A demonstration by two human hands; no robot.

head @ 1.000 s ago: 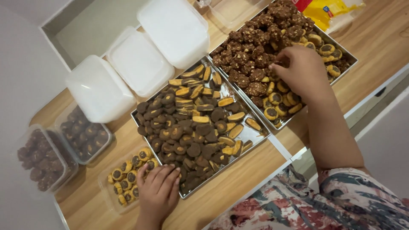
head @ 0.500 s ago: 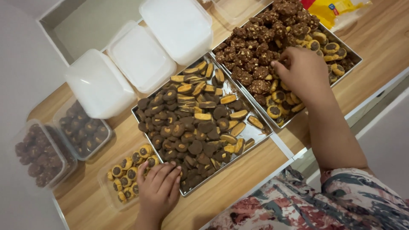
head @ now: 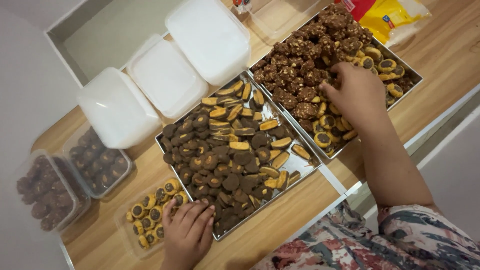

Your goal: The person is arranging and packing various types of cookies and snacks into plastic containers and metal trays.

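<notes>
My right hand [head: 357,95] reaches into the far right metal tray [head: 402,94]. Its fingertips are curled and pinched down where the round yellow cookies with dark centres [head: 325,137] meet the heap of nutty chocolate cookies [head: 300,65]. My left hand [head: 187,235] lies flat with loose fingers on the near rim of a clear plastic tub [head: 125,235] partly filled with the same yellow cookies. It also touches the front corner of the middle tray [head: 302,165], which holds dark round cookies and yellow-brown slices.
Three white lidded tubs [head: 117,107] [head: 167,75] [head: 207,32] stand behind the middle tray. Two clear tubs of dark cookies [head: 97,160] [head: 42,192] sit at the left. A yellow bag [head: 390,15] lies at the back right. The wooden table's edge [head: 280,235] runs along the front.
The view has shifted slightly. My right hand stays on the same spot in the right tray, fingers working among the cookies. My left hand keeps to the tub's rim.
</notes>
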